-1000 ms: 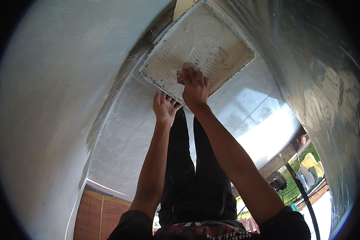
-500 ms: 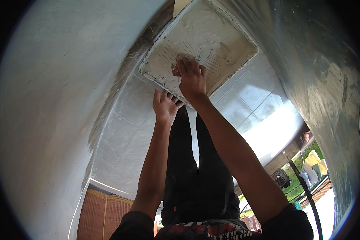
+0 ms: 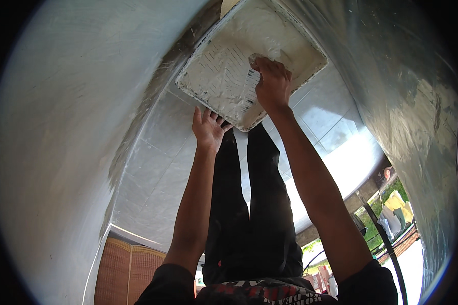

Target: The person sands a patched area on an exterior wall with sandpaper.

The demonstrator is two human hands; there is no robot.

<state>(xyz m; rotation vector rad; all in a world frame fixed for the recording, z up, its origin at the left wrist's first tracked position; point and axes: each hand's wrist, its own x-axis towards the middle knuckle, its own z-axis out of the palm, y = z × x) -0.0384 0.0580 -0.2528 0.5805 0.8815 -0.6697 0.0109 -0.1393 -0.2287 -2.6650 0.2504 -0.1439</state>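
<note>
A rectangular paint tray point(image 3: 196, 90) with a ribbed slope is coated in thick off-white paint, at the top centre of the view. My right hand point(image 3: 274, 84) is closed over the right part of its ribbed surface. Between its fingers is a small paint-covered, sponge-like piece point(image 3: 253, 59), mostly hidden by the hand. My left hand point(image 3: 209, 129) is palm up at the tray's near left edge. Its fingers are stretched out and spread, the tips reaching the rim; whether they bear any weight I cannot tell.
Grey floor tiles point(image 3: 160, 134) lie below, with bright sunlight on the right. A smooth grey wall point(image 3: 71, 117) rises at the left. A glossy, streaked grey surface point(image 3: 407, 107) curves along the right. Woven brown panels point(image 3: 114, 267) stand lower left; cloths point(image 3: 396, 211) hang outside, lower right.
My right hand has moved right and slightly away across the tray with the sponge-like piece, uncovering ribs and smeared paint. My left hand stays at the rim, almost unmoved.
</note>
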